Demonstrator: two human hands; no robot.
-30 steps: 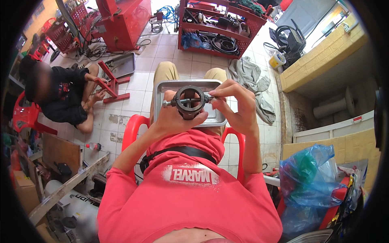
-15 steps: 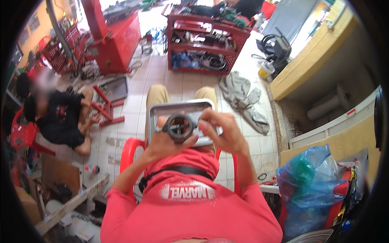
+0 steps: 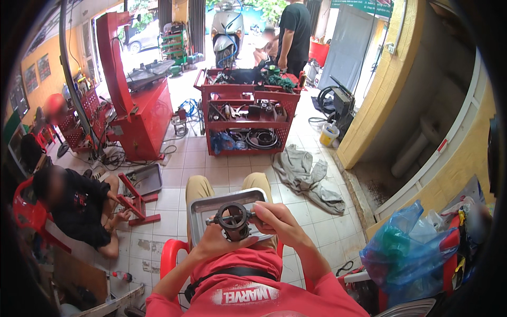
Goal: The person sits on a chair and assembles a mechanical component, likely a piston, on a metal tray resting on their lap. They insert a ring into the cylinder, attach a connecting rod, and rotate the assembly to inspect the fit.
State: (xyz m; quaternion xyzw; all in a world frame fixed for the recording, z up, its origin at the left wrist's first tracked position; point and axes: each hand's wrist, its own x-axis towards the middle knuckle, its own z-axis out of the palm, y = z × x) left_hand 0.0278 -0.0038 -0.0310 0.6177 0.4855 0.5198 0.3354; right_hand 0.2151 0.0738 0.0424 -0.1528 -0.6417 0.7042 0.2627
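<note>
Over a shallow grey metal tray [image 3: 198,212] on my lap, my left hand [image 3: 217,244] is wrapped round a dark, hollow, round metal housing [image 3: 243,233]. The housing's open ring faces up, and a thin rod [image 3: 228,217] runs across it, sticking out at the left side. At the housing's right side my right hand [image 3: 279,221] pinches the rod's other end between thumb and fingers. The fingertips hide exactly what sits at that end. The housing's lower part is partly covered by my left hand.
A red tool trolley [image 3: 248,126] stands ahead, beyond a grey cloth [image 3: 303,177] on the tiles. To the left a person [image 3: 79,208] sits low by a red metal stand [image 3: 138,203]. A blue plastic bag [image 3: 404,248] hangs close on my right.
The view has tilted up, so more of the workshop shows. My right fingers have closed in at the housing's side, and the rod across its opening shows more clearly.
</note>
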